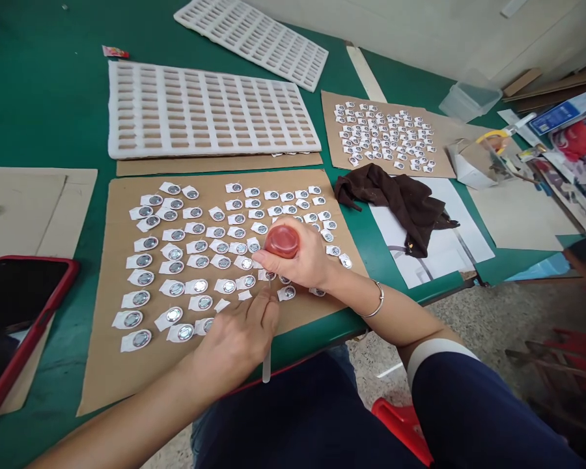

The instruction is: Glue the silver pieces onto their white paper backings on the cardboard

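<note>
My right hand point(305, 257) is closed around a reddish-brown object with a smooth rounded end point(282, 241), perhaps a squeeze bottle; its lower part is hidden in the fist. Just below it, my left hand point(244, 329) is closed, fingertips down at one small piece point(267, 275). A thin pale translucent stick point(266, 368) sticks out beneath the left hand and seems held in it. Both hands are over a brown cardboard sheet point(102, 371). Rows of round silvery pieces on white tabs point(141, 339) lie on that sheet, some covered by my hands.
Behind the sheet lies a white slotted foam tray point(163, 111), with another foam tray point(254, 36) further back. More small pieces fill a second cardboard point(332, 124). A dark brown cloth point(395, 202) is at right, a red-cased phone point(19, 319) at left, a clear container point(471, 98) far right.
</note>
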The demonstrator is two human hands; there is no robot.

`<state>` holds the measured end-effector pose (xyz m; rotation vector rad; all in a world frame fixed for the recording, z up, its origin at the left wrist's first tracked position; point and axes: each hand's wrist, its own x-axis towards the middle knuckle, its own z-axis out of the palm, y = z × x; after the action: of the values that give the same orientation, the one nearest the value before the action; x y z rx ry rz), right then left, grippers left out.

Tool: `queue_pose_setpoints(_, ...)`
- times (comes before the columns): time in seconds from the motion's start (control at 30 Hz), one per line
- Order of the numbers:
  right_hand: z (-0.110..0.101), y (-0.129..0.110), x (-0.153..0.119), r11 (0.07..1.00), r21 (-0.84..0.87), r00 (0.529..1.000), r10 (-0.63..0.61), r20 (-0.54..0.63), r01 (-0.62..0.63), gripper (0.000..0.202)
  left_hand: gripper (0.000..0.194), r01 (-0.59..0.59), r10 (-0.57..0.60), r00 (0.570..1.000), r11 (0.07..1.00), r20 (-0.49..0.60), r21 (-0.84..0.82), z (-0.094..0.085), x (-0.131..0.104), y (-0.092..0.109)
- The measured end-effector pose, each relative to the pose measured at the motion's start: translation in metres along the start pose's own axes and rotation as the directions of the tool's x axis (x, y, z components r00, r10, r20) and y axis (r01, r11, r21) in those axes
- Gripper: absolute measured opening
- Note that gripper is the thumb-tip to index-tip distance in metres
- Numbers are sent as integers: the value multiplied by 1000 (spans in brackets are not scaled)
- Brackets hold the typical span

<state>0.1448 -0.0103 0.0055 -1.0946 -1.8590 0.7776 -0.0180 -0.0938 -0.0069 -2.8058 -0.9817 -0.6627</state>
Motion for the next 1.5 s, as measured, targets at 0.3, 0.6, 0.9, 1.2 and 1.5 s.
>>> queue_pose_setpoints(0.3, 0, 5, 0, 1000, 11, 999, -28, -35, 28, 29, 21, -13, 14, 999, 999, -29, 30, 1, -1, -1)
queue_pose_setpoints(0.6, -2, 6, 1, 998, -51, 1000, -24, -14, 24, 32, 19, -11, 12, 999, 1000, -44, 1, 2, -2, -5)
queue_pose_setpoints(0.9, -6, 3, 3, 996, -83, 999, -16, 31, 18, 33, 21, 11, -11, 1000, 999, -3, -40, -2, -1, -7)
queue_pose_setpoints(1.2, -6, 0, 2, 988, -140, 996, -59, 68, 68, 36, 19, 62, -59, 997, 997, 53, -38, -3, -3, -5)
queue_pose_setpoints(1.5, -9, -8, 10, 982, -187, 983, 26, 181, 9, 38, 17, 325, -278, 945, 854, 171, -406, -11, 13, -31)
